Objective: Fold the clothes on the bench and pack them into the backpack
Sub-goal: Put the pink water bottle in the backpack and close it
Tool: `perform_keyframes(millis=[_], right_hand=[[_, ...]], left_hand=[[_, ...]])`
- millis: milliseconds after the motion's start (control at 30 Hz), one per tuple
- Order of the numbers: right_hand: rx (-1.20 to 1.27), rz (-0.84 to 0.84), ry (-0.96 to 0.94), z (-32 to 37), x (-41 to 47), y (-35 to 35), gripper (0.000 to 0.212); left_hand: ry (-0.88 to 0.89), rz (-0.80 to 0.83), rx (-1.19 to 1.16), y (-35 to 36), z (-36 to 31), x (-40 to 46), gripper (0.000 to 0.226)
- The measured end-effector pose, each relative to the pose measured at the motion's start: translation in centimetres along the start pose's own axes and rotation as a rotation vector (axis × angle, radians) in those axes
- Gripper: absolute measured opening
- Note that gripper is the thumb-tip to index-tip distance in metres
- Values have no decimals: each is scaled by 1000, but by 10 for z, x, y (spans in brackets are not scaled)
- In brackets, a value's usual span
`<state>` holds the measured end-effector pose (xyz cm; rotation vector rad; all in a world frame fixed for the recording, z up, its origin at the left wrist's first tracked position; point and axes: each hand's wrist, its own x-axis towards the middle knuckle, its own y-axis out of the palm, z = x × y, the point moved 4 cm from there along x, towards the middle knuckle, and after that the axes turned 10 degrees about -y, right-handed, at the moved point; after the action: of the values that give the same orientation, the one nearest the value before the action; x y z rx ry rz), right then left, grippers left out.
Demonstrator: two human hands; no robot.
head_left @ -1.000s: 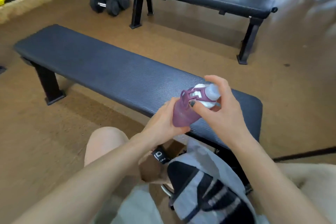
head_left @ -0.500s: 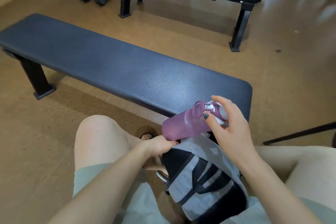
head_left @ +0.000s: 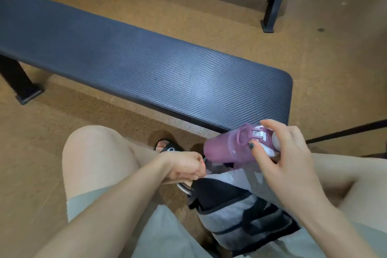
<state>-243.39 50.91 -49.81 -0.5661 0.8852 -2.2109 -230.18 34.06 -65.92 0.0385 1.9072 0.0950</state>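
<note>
Change: bottle (head_left: 232,148) lowered off the counter (head_left: 146,65) to the backpack (head_left: 240,207) mouth.
Right hand (head_left: 287,163): grip pinching the bottle's cap end, bottle tilted.
Left hand (head_left: 184,166): grip curled on the backpack's rim.
Backpack: between the knees, on the floor (head_left: 31,153).

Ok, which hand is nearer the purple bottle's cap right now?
Right. The right hand grips the purple bottle at its cap end. The left hand sits below the bottle's base, pinching the backpack opening's edge.
</note>
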Motion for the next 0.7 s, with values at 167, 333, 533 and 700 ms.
perform_keyframes(millis=[167, 333, 533, 700], right_hand=[[-106, 189, 93, -2, -21, 41, 44], [-142, 241, 187, -19, -31, 42, 45], [-240, 366, 124, -20, -11, 49, 42], [-202, 563, 85, -30, 6, 61, 54]], left_hand=[[-46, -204, -91, -18, 1, 29, 14], [-60, -456, 412, -35, -2, 68, 55], [-72, -474, 682, -30, 0, 110, 49], [-1, -548, 734, -38, -7, 121, 30]])
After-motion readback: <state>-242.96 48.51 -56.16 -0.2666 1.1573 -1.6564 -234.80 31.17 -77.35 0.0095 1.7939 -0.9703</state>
